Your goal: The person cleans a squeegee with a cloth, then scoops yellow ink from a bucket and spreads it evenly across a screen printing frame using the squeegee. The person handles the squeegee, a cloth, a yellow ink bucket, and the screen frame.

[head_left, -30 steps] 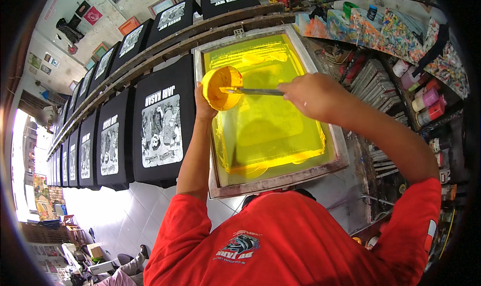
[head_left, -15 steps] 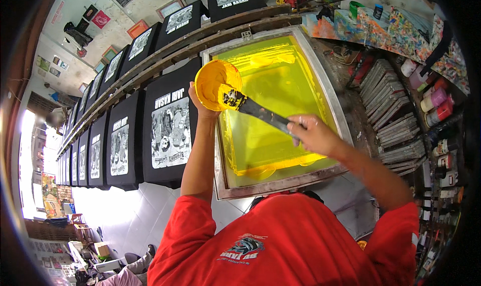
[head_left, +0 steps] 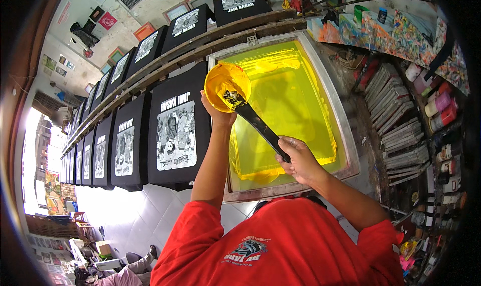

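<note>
My left hand is wrapped round a tub of yellow ink, tilted with its mouth toward me. In my right hand is the handle of a long black spatula. Its ink-smeared tip dips into the tub. Beneath both hands lies a screen printing frame with a yellow-green mesh. Thick yellow ink streaks the mesh along its far, right and near edges. The tub hangs over the frame's left part.
Black T-shirts with white prints lie on boards in two rows at left, split by a wooden rail. Stacked frames and ink bottles stand at right. A paint-splattered panel is at far right. A seated person's legs show lower left.
My right hand has moved down and slightly left, and the spatula stands steeper, with its tip still in the tub. The view has shifted a little, too.
</note>
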The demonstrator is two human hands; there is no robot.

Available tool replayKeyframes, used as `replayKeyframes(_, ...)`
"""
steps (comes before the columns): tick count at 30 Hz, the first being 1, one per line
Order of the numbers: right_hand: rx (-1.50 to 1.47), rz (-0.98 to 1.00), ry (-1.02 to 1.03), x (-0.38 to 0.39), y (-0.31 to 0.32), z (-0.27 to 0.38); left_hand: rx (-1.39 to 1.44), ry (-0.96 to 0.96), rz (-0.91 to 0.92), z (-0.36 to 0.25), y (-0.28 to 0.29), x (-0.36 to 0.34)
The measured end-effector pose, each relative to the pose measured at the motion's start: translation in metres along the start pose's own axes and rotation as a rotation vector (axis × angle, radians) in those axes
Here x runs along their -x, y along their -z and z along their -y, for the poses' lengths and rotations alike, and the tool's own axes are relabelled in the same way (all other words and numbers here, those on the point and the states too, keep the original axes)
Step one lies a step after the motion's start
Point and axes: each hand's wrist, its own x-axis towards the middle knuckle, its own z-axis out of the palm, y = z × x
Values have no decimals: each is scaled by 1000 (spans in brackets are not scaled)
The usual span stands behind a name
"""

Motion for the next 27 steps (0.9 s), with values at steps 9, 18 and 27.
replayKeyframes(9,101,-84,15,-17,29,12,-90,80,-310,17,34,3)
replayKeyframes(18,751,-206,196,-142,89,77,-202,52,-547,21,81,-31)
replayKeyframes(27,2270,-388,612,-241,66,33,-189,15,-617,-4,96,-9)
